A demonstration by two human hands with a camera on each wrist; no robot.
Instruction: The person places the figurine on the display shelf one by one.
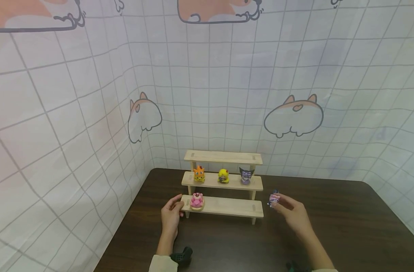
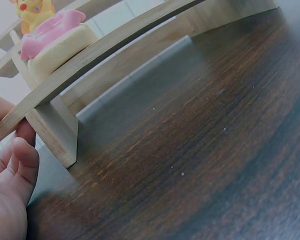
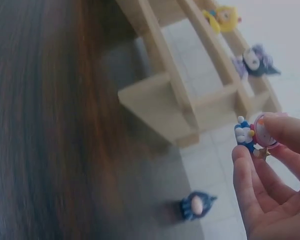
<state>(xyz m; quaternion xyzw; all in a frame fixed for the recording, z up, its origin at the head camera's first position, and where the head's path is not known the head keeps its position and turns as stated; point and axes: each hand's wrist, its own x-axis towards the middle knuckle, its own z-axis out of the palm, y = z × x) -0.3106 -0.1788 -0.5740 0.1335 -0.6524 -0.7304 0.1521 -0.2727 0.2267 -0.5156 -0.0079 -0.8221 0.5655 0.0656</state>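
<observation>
My left hand [image 1: 170, 215] grips the left end of the lowest board of a three-step wooden display shelf [image 1: 227, 206]; in the left wrist view, fingers [image 2: 25, 155] lie under the board's end. A pink figurine [image 1: 197, 201] on a pale round base sits on that board, close to this hand. Off the shelf's right end, my right hand [image 1: 295, 215] pinches a small figurine [image 3: 246, 135] with a blue-and-white body and a pink-rimmed head, held above the table. Part of its head is hidden by the thumb.
On the middle board stand an orange figurine [image 1: 199, 174], a yellow one [image 1: 223, 176] and a purple one with black ears [image 1: 246, 176]. A dark blue figurine [image 3: 196, 205] is on the brown table [image 1: 346, 219], beyond the right hand. A grid-patterned cloth [image 1: 227, 83] hangs behind.
</observation>
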